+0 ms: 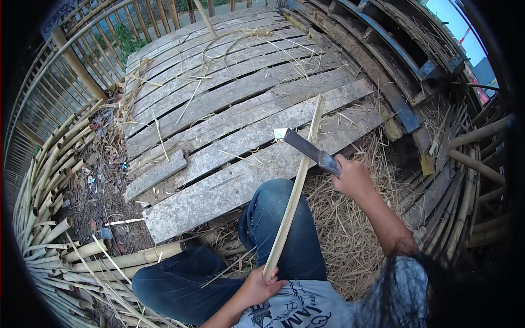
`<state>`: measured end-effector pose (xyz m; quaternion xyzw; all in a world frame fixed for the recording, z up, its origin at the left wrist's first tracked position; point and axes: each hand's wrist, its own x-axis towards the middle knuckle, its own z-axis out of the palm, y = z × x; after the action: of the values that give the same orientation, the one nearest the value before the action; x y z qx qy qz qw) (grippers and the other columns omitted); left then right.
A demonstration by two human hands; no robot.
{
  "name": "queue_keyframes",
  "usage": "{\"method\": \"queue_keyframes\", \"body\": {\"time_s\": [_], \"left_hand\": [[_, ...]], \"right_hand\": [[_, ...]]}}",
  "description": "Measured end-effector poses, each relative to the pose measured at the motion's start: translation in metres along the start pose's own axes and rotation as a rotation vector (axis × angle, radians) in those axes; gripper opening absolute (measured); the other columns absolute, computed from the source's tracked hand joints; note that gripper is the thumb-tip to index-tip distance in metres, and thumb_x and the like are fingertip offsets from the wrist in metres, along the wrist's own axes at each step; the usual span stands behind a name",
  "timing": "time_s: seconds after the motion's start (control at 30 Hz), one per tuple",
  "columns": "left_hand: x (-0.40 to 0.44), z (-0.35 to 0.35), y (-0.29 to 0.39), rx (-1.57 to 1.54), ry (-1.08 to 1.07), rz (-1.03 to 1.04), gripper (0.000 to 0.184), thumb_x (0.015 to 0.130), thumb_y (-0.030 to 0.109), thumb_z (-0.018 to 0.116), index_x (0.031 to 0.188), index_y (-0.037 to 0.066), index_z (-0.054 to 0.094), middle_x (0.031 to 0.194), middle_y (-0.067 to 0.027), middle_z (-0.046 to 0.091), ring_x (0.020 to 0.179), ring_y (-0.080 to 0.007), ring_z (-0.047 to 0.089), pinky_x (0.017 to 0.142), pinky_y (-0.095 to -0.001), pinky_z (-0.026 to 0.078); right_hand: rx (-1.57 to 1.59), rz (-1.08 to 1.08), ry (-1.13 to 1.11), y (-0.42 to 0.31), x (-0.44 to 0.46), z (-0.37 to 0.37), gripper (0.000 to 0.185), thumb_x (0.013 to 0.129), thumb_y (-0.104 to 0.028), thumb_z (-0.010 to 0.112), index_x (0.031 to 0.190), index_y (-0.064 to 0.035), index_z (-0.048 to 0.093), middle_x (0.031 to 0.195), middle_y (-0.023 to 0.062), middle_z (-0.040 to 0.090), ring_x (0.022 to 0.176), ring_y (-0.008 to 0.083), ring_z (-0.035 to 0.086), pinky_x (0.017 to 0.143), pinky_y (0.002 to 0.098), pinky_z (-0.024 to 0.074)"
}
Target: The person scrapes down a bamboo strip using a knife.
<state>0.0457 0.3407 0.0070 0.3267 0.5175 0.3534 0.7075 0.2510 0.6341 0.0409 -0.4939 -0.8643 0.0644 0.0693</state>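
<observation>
My left hand [259, 286] is closed around the lower end of a long split bamboo strip [291, 210], close to my shirt. The strip slants up across my raised knee, and its far end lies over the edge of the wooden slat platform [229, 164]. My right hand [351, 176] grips the handle of a broad dark-bladed knife [304, 146]. Its blade crosses over the strip near the platform edge; whether it cuts into the strip I cannot tell. A small pale patch [280, 133] shows at the blade's tip.
Thin bamboo shavings [355, 229] cover the ground at the right. Cut bamboo poles [49, 240] are stacked along the left. A short loose board [156, 176] lies on the platform's left side. Stacked pallets [377, 60] stand at the back right, and a bamboo fence [65, 71] at the back left.
</observation>
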Motion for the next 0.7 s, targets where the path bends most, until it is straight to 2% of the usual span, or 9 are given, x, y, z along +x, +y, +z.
{"method": "queue_keyframes", "body": {"time_s": [0.07, 0.13, 0.2, 0.3, 0.4, 0.5, 0.53, 0.6, 0.7], "left_hand": [[0.000, 0.000, -0.007, -0.060, -0.022, -0.002, 0.031, 0.081, 0.002, 0.072, 0.080, 0.010, 0.042, 0.058, 0.0083, 0.036, 0.053, -0.0009, 0.033, 0.050, -0.0187, 0.032], [-0.003, -0.005, -0.003, 0.084, 0.000, 0.035, 0.031, 0.080, 0.002, 0.072, 0.081, 0.008, 0.042, 0.058, 0.0061, 0.039, 0.054, -0.0020, 0.035, 0.050, -0.0204, 0.033], [-0.007, -0.005, -0.011, 0.034, -0.001, 0.019, 0.031, 0.081, 0.003, 0.072, 0.081, 0.008, 0.042, 0.058, 0.0059, 0.039, 0.053, -0.0027, 0.035, 0.050, -0.0210, 0.033], [-0.004, -0.007, 0.000, 0.008, -0.041, -0.054, 0.031, 0.081, 0.005, 0.073, 0.081, 0.008, 0.042, 0.059, 0.0054, 0.040, 0.054, -0.0035, 0.036, 0.051, -0.0219, 0.033], [-0.004, -0.008, -0.011, 0.083, -0.014, 0.049, 0.031, 0.081, 0.006, 0.073, 0.082, 0.009, 0.042, 0.059, 0.0053, 0.039, 0.055, -0.0036, 0.036, 0.051, -0.0219, 0.033], [-0.003, -0.011, 0.010, 0.119, -0.044, -0.022, 0.031, 0.081, 0.006, 0.073, 0.082, 0.009, 0.043, 0.060, 0.0054, 0.039, 0.055, -0.0034, 0.036, 0.050, -0.0219, 0.033], [-0.005, -0.012, 0.015, 0.168, -0.042, -0.083, 0.030, 0.081, 0.006, 0.073, 0.082, 0.009, 0.043, 0.060, 0.0056, 0.039, 0.055, -0.0032, 0.036, 0.050, -0.0218, 0.033], [-0.011, -0.014, 0.020, 0.226, -0.032, -0.090, 0.030, 0.081, 0.006, 0.072, 0.083, 0.009, 0.042, 0.060, 0.0062, 0.038, 0.056, -0.0030, 0.036, 0.051, -0.0213, 0.033], [-0.005, -0.016, 0.010, 0.005, -0.092, -0.091, 0.030, 0.082, 0.006, 0.072, 0.082, 0.009, 0.043, 0.060, 0.0065, 0.038, 0.056, -0.0031, 0.036, 0.052, -0.0209, 0.033]], "right_hand": [[-0.031, -0.202, -0.119, -0.005, -0.005, -0.004, 0.030, 0.065, -0.015, 0.068, 0.092, -0.0088, 0.056, 0.069, 0.0151, 0.065, 0.065, 0.0371, 0.064, 0.062, 0.0468, 0.0508], [-0.122, -0.322, -0.005, 0.012, 0.013, -0.010, 0.027, 0.064, -0.015, 0.069, 0.087, -0.0089, 0.058, 0.068, 0.0155, 0.064, 0.064, 0.0367, 0.064, 0.061, 0.0475, 0.0503], [-0.108, 0.203, 0.084, 0.058, 0.045, 0.007, 0.017, 0.066, -0.013, 0.065, 0.082, -0.0067, 0.062, 0.070, 0.0185, 0.065, 0.070, 0.0382, 0.065, 0.063, 0.0472, 0.0517], [-0.236, 0.103, 0.067, 0.054, 0.057, -0.005, 0.021, 0.067, -0.014, 0.065, 0.087, -0.0074, 0.063, 0.073, 0.0184, 0.066, 0.072, 0.0383, 0.065, 0.064, 0.0471, 0.0520], [-0.039, 0.093, 0.086, 0.032, 0.034, -0.006, 0.024, 0.066, -0.016, 0.065, 0.089, -0.0083, 0.062, 0.073, 0.0170, 0.067, 0.072, 0.0380, 0.065, 0.064, 0.0472, 0.0516], [-0.133, -0.224, -0.163, 0.009, 0.024, -0.021, 0.023, 0.067, -0.017, 0.065, 0.087, -0.0074, 0.060, 0.075, 0.0178, 0.067, 0.074, 0.0378, 0.065, 0.066, 0.0481, 0.0509], [-0.130, -0.207, -0.168, 0.025, 0.036, -0.018, 0.023, 0.067, -0.017, 0.065, 0.087, -0.0074, 0.060, 0.075, 0.0178, 0.067, 0.074, 0.0378, 0.065, 0.066, 0.0481, 0.0509], [-0.104, 0.257, 0.070, 0.069, 0.059, -0.004, 0.022, 0.067, -0.017, 0.065, 0.086, -0.0073, 0.060, 0.075, 0.0183, 0.067, 0.074, 0.0384, 0.065, 0.067, 0.0485, 0.0509], [-0.241, 0.223, 0.092, 0.073, 0.064, -0.007, 0.019, 0.067, -0.016, 0.065, 0.083, -0.0069, 0.060, 0.074, 0.0195, 0.066, 0.074, 0.0391, 0.065, 0.067, 0.0488, 0.0509]]}}
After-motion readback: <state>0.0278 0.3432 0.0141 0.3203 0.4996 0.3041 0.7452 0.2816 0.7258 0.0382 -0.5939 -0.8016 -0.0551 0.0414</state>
